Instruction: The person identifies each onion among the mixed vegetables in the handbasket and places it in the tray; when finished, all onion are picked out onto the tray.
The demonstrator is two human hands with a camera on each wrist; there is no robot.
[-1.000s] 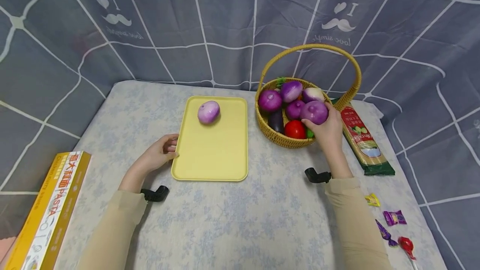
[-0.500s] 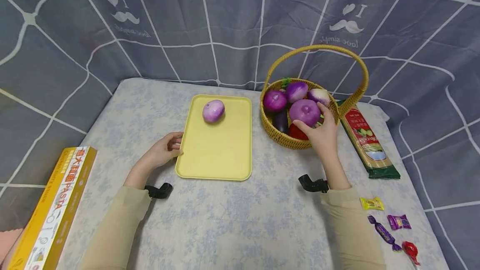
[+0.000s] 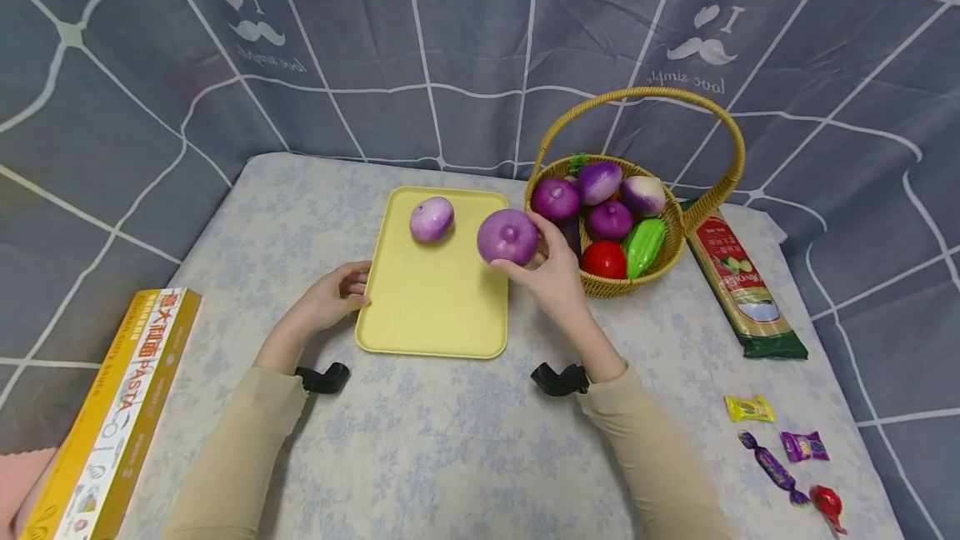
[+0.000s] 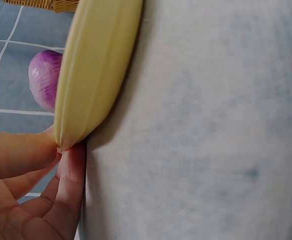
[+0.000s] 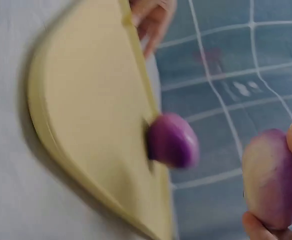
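My right hand [image 3: 553, 269] grips a purple onion [image 3: 507, 237] and holds it over the right edge of the yellow tray [image 3: 431, 307]. In the right wrist view this onion [image 5: 273, 180] shows a pale side between thumb and fingers. Another purple onion [image 3: 432, 219] lies near the tray's far left corner. At the tray's left edge, my left hand [image 3: 330, 298] pinches the rim between thumb and fingers, as the left wrist view shows up close. To the right stands a wicker basket [image 3: 558, 277] with several onions, a tomato [image 3: 604, 259], a green pepper [image 3: 645, 247] and a partly hidden eggplant.
The basket's tall handle [image 3: 641, 92] arches over it. A pasta packet [image 3: 738, 286] lies right of the basket. Wrapped candies [image 3: 772, 467] and a red lollipop [image 3: 827, 502] lie at the front right. A yellow pasta box [image 3: 112, 415] stands at the left. A grey curtain [image 3: 480, 48] hangs behind.
My right hand has lifted the onion out of the basket and carried it left to the tray, uncovering the tomato and green pepper. My left hand stays at the tray's edge.
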